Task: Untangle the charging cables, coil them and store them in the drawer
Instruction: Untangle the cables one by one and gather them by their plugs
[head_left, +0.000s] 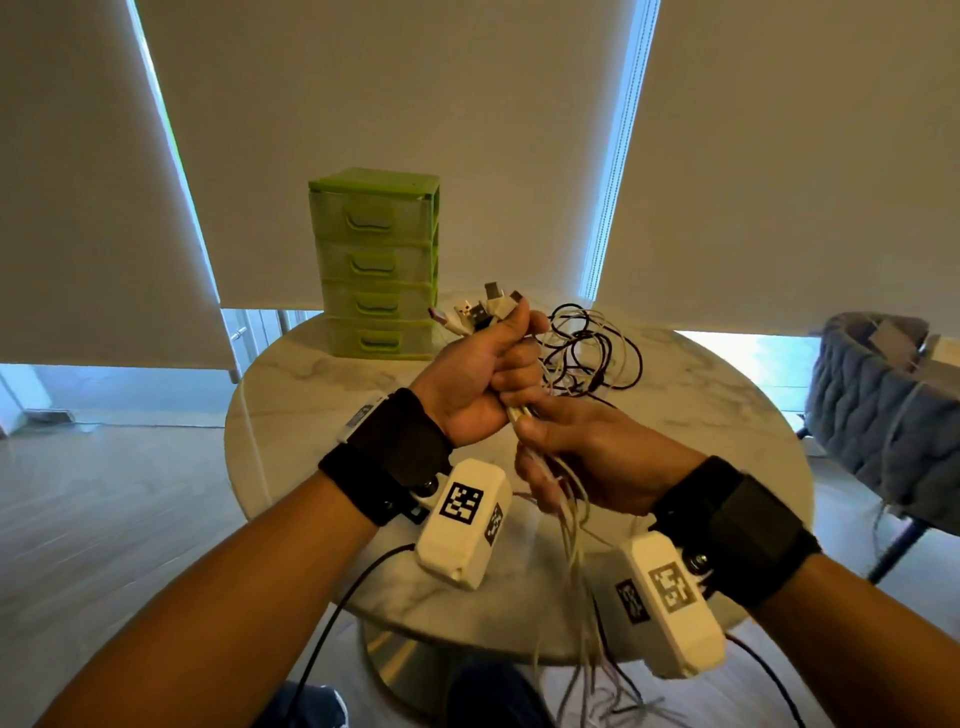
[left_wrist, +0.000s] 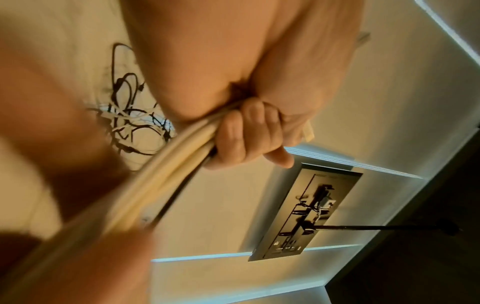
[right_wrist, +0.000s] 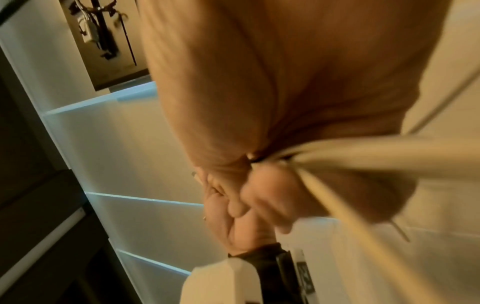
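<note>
Over the round marble table, my left hand fists the white charging cables below their plugs; my right hand clasps them lower. The green plastic drawer unit stands shut. Pulling now could tighten the dark tangle.

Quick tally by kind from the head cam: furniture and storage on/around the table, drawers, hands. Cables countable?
Round white marble table: 1
Green plastic drawer unit: 1, with 4 drawers
Grey quilted chair: 1
Hands gripping the cable bundle: 2, left hand and right hand
White and dark charging cables: tangled, count cannot be told
Total countable: 5, drawers aside
</note>
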